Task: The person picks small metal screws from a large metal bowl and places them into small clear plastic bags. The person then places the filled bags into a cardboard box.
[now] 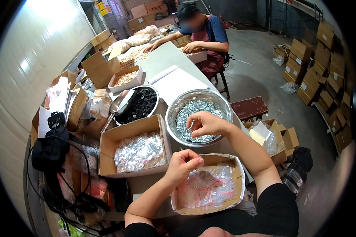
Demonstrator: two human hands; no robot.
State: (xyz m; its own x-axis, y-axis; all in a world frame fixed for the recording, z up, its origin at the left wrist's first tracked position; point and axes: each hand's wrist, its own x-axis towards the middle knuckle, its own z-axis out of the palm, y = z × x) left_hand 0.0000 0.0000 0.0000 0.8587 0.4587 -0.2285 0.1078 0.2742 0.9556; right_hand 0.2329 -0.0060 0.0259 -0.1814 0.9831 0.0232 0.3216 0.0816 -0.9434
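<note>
Clearly, screws (197,106) at mixed angles.

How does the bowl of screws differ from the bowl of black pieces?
The bowl of screws has shiny silver contents; the bowl of black pieces has dark ones. The right hand hangs over the bowl of screws, while a metal utensil rests at the bowl of black pieces. Both are round and stand on the table.
</note>
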